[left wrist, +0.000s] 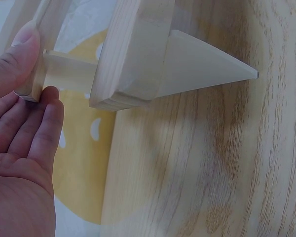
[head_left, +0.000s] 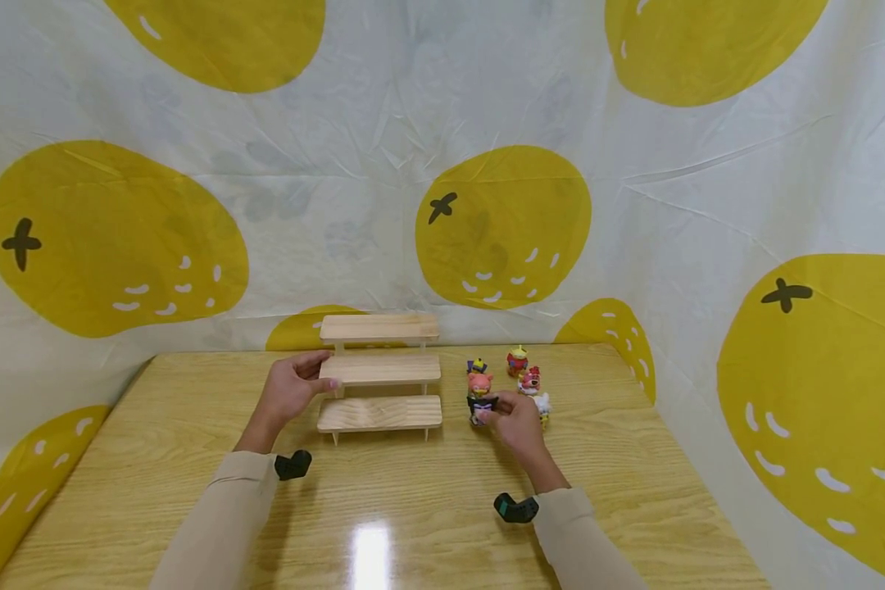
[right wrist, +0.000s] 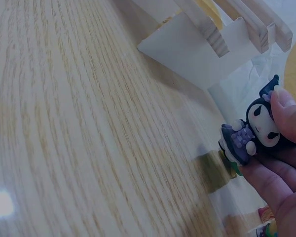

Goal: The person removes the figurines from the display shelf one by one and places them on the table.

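My left hand (head_left: 286, 395) grips the left end of the middle shelf of a three-tier wooden display stand (head_left: 380, 415), thumb on top and fingers underneath. In the left wrist view the shelf edge (left wrist: 31, 88) sits between thumb and fingers. To the right of the stand, my right hand (head_left: 524, 428) pinches a small black-and-purple figurine (right wrist: 259, 127) with a white face and a pointed black hood. The thumb is at its head and the fingers lie behind it. Directly behind it in the head view is a pink figurine (head_left: 479, 383).
Several more figurines stand close by: a blue-and-yellow one (head_left: 476, 365), a red one with a green head (head_left: 517, 362), a red-and-white one (head_left: 529, 381) and a white one (head_left: 543, 405). Behind the wooden table (head_left: 383, 500) hangs a white curtain (head_left: 339, 221) printed with yellow fruit.
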### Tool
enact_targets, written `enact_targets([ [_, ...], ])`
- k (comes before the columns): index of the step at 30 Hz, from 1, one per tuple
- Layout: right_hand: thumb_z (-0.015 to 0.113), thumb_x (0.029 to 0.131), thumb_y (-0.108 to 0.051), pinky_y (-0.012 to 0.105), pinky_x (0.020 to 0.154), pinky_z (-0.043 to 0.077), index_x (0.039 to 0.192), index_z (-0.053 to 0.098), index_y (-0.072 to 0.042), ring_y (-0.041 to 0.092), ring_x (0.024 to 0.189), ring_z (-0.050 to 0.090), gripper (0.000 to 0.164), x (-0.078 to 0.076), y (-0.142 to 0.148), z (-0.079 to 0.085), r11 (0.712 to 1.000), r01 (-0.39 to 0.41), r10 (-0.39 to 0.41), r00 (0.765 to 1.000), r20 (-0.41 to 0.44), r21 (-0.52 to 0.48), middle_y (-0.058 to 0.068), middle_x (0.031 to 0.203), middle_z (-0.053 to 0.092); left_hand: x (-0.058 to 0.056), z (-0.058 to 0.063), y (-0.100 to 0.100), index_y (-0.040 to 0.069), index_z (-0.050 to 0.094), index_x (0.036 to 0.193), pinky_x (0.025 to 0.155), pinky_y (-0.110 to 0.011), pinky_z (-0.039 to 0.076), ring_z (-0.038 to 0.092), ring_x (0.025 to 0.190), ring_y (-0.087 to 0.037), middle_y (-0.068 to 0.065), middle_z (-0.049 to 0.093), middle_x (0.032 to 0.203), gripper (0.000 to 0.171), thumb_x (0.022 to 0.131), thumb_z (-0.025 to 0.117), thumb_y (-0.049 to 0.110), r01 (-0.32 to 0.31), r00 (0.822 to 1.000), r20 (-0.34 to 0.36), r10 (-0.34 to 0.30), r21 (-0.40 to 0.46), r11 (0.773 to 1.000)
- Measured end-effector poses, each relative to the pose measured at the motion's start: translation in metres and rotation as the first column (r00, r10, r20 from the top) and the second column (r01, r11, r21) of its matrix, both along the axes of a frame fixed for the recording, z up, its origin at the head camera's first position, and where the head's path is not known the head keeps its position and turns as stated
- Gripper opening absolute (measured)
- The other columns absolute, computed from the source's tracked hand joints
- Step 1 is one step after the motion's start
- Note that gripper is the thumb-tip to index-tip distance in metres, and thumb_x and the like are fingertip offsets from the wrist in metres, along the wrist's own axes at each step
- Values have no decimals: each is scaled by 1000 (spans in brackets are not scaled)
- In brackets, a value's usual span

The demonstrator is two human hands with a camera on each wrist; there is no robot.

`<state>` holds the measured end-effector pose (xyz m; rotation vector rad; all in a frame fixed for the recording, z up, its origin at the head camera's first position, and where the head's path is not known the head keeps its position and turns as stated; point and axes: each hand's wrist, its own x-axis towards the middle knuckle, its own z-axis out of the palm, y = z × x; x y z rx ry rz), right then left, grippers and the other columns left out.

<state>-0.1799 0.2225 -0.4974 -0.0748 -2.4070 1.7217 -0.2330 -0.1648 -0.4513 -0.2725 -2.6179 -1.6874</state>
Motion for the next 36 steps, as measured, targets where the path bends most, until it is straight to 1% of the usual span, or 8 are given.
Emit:
enact_targets([
  [5,77,89,6,25,80,64,110,77,6,36,108,75,21,0,1,-2,1000,-7,7,1000,-11,9,27,117,75,0,0,0,2,56,150,116,-46,47,50,147,-38,-21,51,158,61,95,78,15,4,1000,3,-4,0,1000],
  [10,78,89,5,24,80,64,110,77,6,36,108,75,22,0,1,-2,1000,-12,12,1000,-19,-4,28,117,75,0,1,0,2,56,150,116,-46,47,50,147,-38,-21,51,157,60,95,78,14,4,1000,2,-4,3,1000],
  [15,77,89,7,25,82,64,111,76,7,37,110,74,22,0,1,-3,1000,-10,10,1000,-1,-18,28,118,74,0,0,0,3,55,150,116,-46,47,50,146,-37,-21,51,158,60,95,78,15,1,1000,8,-1,1,1000],
  [20,76,89,7,24,81,64,111,76,5,36,110,75,22,0,1,-4,1000,-3,4,1000,25,-16,27,118,75,0,1,1,3,55,150,116,-47,47,51,146,-37,-21,51,158,61,95,78,15,0,1000,10,0,4,1000],
  [24,76,90,6,27,81,65,109,77,5,35,110,75,19,-1,2,-6,1000,-5,5,1000,27,-9,27,117,75,1,2,1,2,55,150,116,-47,47,51,146,-38,-21,51,158,60,95,78,14,1,1000,11,-2,6,1000],
  [27,75,90,6,29,83,65,110,76,6,36,110,74,20,-1,2,-7,1000,-14,14,1000,19,0,28,117,75,1,2,1,3,56,150,116,-48,47,51,146,-38,-21,51,157,60,95,77,14,1,1000,10,-1,4,1000],
  [31,75,89,9,29,84,65,113,75,8,39,112,74,24,-1,2,-8,1000,-25,26,1000,12,-11,29,118,74,0,1,1,3,56,150,116,-48,47,51,146,-38,-21,51,157,60,95,78,14,0,1000,8,0,8,1000],
  [36,75,88,11,26,83,65,113,74,10,39,112,74,25,-1,3,-10,999,-31,31,999,8,-41,30,118,74,1,1,0,4,57,149,116,-47,47,50,146,-37,-20,51,158,60,94,79,14,-2,1000,8,2,20,1000],
])
